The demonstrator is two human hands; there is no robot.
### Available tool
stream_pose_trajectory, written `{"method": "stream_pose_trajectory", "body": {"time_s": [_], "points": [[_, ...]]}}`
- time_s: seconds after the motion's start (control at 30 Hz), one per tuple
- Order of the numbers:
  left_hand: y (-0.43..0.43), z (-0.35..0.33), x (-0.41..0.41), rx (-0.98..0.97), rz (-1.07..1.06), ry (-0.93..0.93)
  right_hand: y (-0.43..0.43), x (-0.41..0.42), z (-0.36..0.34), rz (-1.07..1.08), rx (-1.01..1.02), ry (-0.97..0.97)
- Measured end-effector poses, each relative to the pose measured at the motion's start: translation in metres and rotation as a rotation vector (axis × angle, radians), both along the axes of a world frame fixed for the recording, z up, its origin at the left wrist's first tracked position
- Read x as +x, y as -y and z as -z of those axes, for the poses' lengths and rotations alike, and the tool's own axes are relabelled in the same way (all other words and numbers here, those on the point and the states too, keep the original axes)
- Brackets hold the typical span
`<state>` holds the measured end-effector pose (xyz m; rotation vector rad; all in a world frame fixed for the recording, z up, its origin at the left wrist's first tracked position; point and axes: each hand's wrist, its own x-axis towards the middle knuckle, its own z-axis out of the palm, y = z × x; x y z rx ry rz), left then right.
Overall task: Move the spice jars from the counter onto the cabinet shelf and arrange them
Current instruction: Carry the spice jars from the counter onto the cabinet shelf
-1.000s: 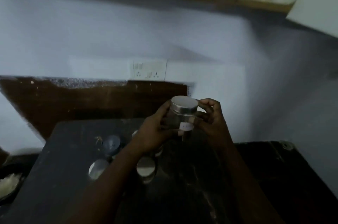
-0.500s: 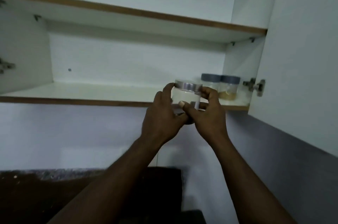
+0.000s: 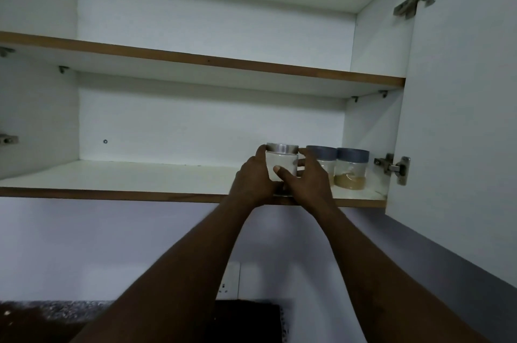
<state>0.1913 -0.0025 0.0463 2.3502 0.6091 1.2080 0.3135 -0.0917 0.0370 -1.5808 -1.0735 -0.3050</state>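
Observation:
A clear spice jar with a silver lid (image 3: 282,159) stands at the front of the lower cabinet shelf (image 3: 134,177). My left hand (image 3: 253,179) wraps its left side and my right hand (image 3: 306,180) wraps its right side, thumb across the front. Two jars with blue-grey lids stand just to its right: one (image 3: 324,160) partly hidden behind my right hand, the other (image 3: 351,167) holding brown powder near the cabinet's right wall.
The upper shelf (image 3: 195,58) shows nothing on it. The open cabinet door (image 3: 461,119) hangs at the right with hinges (image 3: 393,167). A wall socket (image 3: 229,281) and the dark backsplash (image 3: 246,320) lie below.
Both hands lifted the silver-lidded jar from above the counter up to the lower shelf and pushed it in beside the two blue-lidded jars. The view tilted upward.

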Motion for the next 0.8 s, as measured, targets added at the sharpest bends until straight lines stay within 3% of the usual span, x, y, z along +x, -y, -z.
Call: {"method": "stream_pose_trajectory", "body": {"time_s": [0.1, 0.3, 0.53, 0.8], "points": [[-0.010, 0.003, 0.016, -0.098, -0.042, 0.003, -0.010, 0.011, -0.001, 0.021, -0.055, -0.012], [-0.029, -0.008, 0.044, -0.246, -0.123, -0.212, -0.023, 0.025, -0.002, 0.164, -0.104, 0.024], [-0.033, -0.002, 0.071, -0.126, -0.340, -0.332, -0.035, 0.032, 0.000, 0.317, -0.144, -0.007], [-0.028, 0.000, 0.073, -0.119, -0.337, -0.362, -0.035, 0.026, 0.007, 0.394, -0.046, 0.005]]}}
